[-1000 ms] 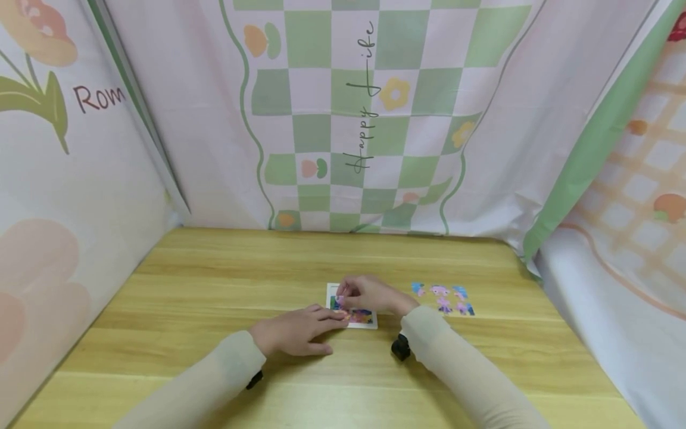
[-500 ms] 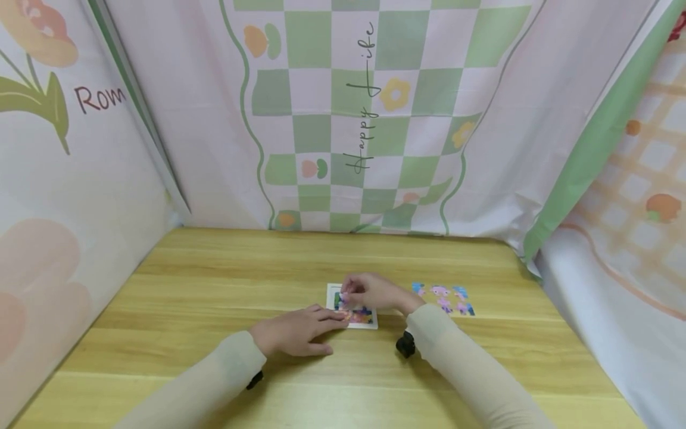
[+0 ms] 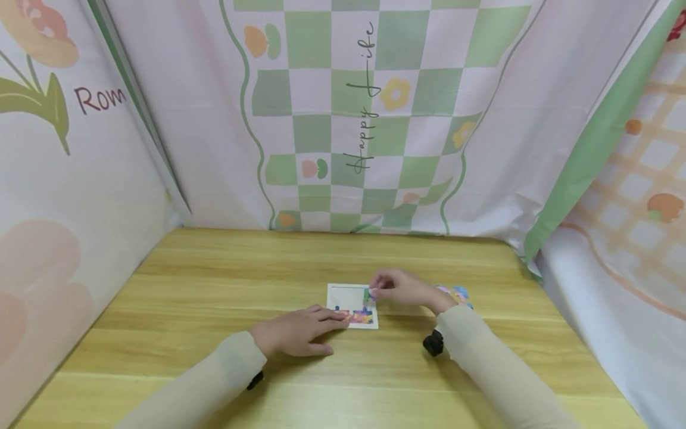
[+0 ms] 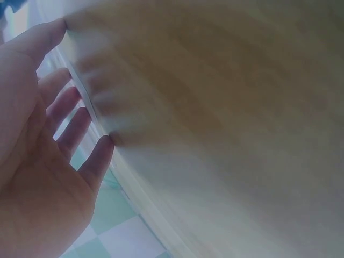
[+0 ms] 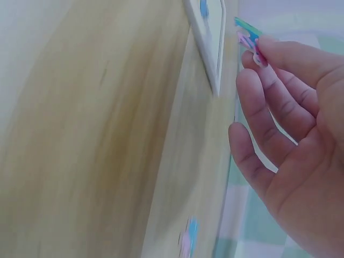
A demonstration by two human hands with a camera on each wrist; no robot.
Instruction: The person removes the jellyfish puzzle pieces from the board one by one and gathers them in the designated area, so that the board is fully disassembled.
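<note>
My left hand (image 3: 302,329) lies flat with extended fingers, its fingertips on the lower left corner of a white-bordered jigsaw tray (image 3: 329,295). Colourful fitted pieces (image 3: 362,316) fill the bottom row of that tray, partly covered by those fingers. Over the tray's right edge, my right hand (image 3: 403,288) pinches a puzzle piece (image 5: 250,41) between thumb and fingertip. Green, blue and pink show on the piece, which is held raised and tilted in the right wrist view. The left wrist view shows the left fingers (image 4: 97,161) spread against the tabletop.
Loose puzzle pieces (image 3: 460,293) lie on the wooden table (image 3: 241,262) to the right of the tray, some hidden behind the right hand. A checkered curtain (image 3: 354,137) hangs along the back edge, with printed cloth at both sides.
My right hand has lifted the puzzle piece from the tray's left part and carried it right, uncovering the tray's white upper area. The left hand has stayed in place.
</note>
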